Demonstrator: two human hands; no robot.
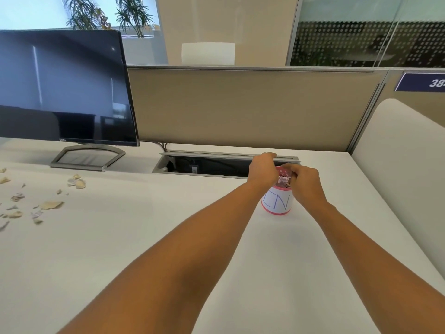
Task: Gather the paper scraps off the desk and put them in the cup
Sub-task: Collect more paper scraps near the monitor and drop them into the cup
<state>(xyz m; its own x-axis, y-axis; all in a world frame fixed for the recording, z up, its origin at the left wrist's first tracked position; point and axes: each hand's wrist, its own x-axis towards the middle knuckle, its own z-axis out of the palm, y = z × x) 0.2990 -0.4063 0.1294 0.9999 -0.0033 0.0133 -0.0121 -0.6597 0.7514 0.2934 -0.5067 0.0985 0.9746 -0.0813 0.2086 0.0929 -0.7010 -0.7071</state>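
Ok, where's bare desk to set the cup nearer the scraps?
The wide white stretch between the scraps and the cup, nearer than the cable tray, is bare. Left edge, below the monitor stand, is littered.

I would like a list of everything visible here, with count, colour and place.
monitor: one, black, rear left of desk
loose paper scraps: many, beige and white, desk's left side
cup: one, white with pink rims, desk's right half
scraps in cup: several, pinkish, at its mouth
cable tray: one, grey, open, desk's rear
desk: one, white
partition: one, beige, behind desk
chair: one, white, beyond partition
plants: two, green, far left
sign: one, dark blue, upper right
left hand: one, beside cup's rim
right hand: one, fingers curled over cup's mouth
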